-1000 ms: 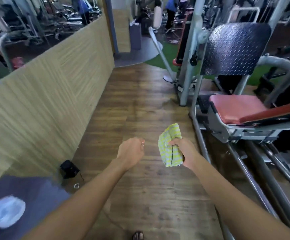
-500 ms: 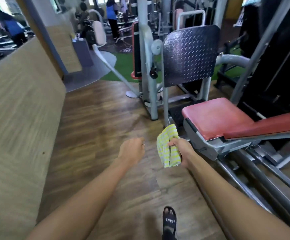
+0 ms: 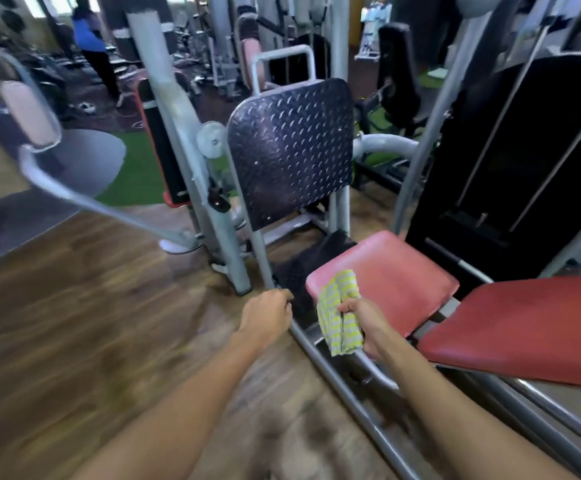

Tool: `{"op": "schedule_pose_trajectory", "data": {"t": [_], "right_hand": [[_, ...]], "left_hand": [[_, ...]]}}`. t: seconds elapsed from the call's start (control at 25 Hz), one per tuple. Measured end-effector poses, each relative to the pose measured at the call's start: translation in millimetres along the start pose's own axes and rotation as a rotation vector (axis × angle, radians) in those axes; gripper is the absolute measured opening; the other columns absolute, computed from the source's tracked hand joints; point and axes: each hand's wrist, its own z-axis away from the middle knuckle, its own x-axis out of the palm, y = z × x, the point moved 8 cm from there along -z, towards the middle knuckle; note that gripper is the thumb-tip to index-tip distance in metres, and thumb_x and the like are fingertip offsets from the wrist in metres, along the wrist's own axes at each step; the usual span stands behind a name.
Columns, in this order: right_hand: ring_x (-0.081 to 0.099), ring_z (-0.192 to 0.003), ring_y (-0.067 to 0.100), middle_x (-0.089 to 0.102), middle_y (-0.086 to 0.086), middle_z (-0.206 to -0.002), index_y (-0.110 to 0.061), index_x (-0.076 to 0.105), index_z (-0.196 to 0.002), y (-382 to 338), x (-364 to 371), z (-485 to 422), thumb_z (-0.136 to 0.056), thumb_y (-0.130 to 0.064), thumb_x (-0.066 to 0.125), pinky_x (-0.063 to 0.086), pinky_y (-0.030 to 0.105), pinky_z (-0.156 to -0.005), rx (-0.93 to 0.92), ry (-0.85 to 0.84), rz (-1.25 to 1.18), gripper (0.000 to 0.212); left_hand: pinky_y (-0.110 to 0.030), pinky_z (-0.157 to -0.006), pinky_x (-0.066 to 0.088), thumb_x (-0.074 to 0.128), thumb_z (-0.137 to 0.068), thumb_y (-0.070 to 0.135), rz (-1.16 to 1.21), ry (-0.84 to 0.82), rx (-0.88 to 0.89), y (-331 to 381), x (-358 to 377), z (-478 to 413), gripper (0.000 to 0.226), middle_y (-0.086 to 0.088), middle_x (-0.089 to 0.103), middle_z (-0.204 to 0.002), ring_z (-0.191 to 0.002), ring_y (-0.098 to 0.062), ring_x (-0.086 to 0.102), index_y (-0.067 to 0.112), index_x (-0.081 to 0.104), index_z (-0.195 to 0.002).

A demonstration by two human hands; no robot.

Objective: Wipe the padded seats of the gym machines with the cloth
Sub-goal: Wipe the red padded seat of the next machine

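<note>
Wood-plank floor (image 3: 74, 323), blurred toward near edge. Gym machine (image 3: 228, 247) stands on it, centre-right; its steel rails (image 3: 351, 396) run low along floor toward near right corner. White round foot (image 3: 178, 244) just left of machine post. Green turf patch (image 3: 136, 171), grey round mat (image 3: 91, 157) toward far left.

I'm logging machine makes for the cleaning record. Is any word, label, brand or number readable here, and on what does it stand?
No text can be read in this picture.
Metal footplate: raised tread pattern only, no lettering.
Red seat pad: no label shows.
Cloth: yellow and grey stripes, no tag visible.
Pale shapes at the far back: too blurred to tell whether they carry writing.
</note>
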Motion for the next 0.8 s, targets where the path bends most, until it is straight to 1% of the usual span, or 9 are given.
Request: {"op": "schedule_pose_trajectory", "data": {"t": [0.12,0.2,0.36,0.44,0.52,0.56,0.64,0.72,0.8], "right_hand": [[0.062,-0.083,0.038,0.063,0.026,-0.09,0.005,0.062,-0.096,-16.2,-12.5,-60.3,-0.08,0.0,0.052,0.05,0.062,-0.087,0.035,0.104,-0.046,0.019],[0.063,-0.081,0.038,0.064,0.026,-0.088,0.004,0.062,-0.092,-24.0,-25.3,-104.3,-0.079,0.0,0.053,0.051,0.062,-0.087,0.036,0.202,-0.081,0.017],[0.065,-0.086,0.047,0.066,0.028,-0.09,0.001,0.063,-0.081,-14.9,-57.1,-167.5,-0.06,-0.012,0.06,0.049,0.068,-0.085,0.089,0.377,-0.151,0.025],[0.066,-0.089,0.043,0.068,0.025,-0.094,0.0,0.063,-0.091,-1.1,-72.0,-177.3,-0.071,-0.006,0.058,0.053,0.059,-0.087,0.146,0.464,-0.179,0.021],[0.062,-0.085,0.033,0.066,0.017,-0.091,-0.005,0.059,-0.099,11.0,-84.9,-185.3,-0.083,0.004,0.05,0.054,0.046,-0.082,0.177,0.506,-0.2,0.02],[0.059,-0.084,0.03,0.063,0.015,-0.091,-0.008,0.057,-0.099,18.2,-94.5,-195.5,-0.085,0.005,0.047,0.052,0.044,-0.08,0.177,0.518,-0.164,0.022],[0.054,-0.092,0.024,0.059,0.01,-0.099,-0.014,0.059,-0.101,38.2,-114.2,-225.1,-0.087,0.005,0.045,0.046,0.042,-0.082,0.148,0.533,-0.009,0.027],[0.05,-0.106,0.018,0.055,-0.001,-0.114,-0.022,0.057,-0.125,62.2,-126.3,-253.5,-0.091,0.0,0.043,0.037,0.029,-0.088,0.109,0.493,0.155,0.042],[0.045,-0.124,0.018,0.051,-0.001,-0.13,-0.025,0.043,-0.144,89.0,-141.8,-281.5,-0.092,0.001,0.039,0.033,0.025,-0.1,0.083,0.474,0.338,0.058]], "left_hand": [[-0.04,-0.09,0.051,0.043,-0.093,0.023,-0.001,-0.05,0.138,9.1,21.5,-90.3,0.034,-0.004,0.064,-0.121,-0.112,-0.028,0.061,0.022,0.06,-0.123],[-0.04,-0.092,0.05,0.044,-0.093,0.021,0.006,-0.086,0.242,20.0,40.3,-150.7,0.035,-0.004,0.064,-0.122,-0.114,-0.027,0.06,0.021,0.06,-0.125],[-0.037,-0.092,0.049,0.047,-0.091,0.018,0.003,-0.223,0.38,46.5,88.4,-234.6,0.036,-0.006,0.064,-0.124,-0.113,-0.029,0.06,0.021,0.06,-0.125],[-0.036,-0.091,0.048,0.047,-0.091,0.016,-0.011,-0.322,0.464,64.5,121.0,-255.8,0.038,-0.006,0.064,-0.126,-0.113,-0.03,0.06,0.021,0.06,-0.126],[-0.037,-0.091,0.047,0.047,-0.092,0.016,-0.035,-0.38,0.521,77.0,152.8,-266.7,0.039,-0.006,0.061,-0.127,-0.112,-0.03,0.059,0.021,0.058,-0.129],[-0.038,-0.092,0.047,0.047,-0.093,0.016,-0.034,-0.402,0.549,83.6,172.8,-273.0,0.038,-0.006,0.06,-0.127,-0.112,-0.029,0.058,0.021,0.057,-0.13],[-0.038,-0.091,0.046,0.048,-0.094,0.017,-0.053,-0.441,0.599,94.0,220.0,-280.2,0.037,-0.005,0.059,-0.125,-0.112,-0.028,0.055,0.019,0.056,-0.13],[-0.038,-0.088,0.043,0.049,-0.092,0.016,-0.099,-0.472,0.628,97.0,266.2,-283.6,0.037,-0.006,0.057,-0.124,-0.113,-0.028,0.052,0.014,0.056,-0.128],[-0.038,-0.092,0.042,0.053,-0.087,0.013,-0.109,-0.496,0.599,96.5,314.5,-287.6,0.044,-0.005,0.055,-0.129,-0.117,-0.027,0.05,0.014,0.054,-0.131]]}}
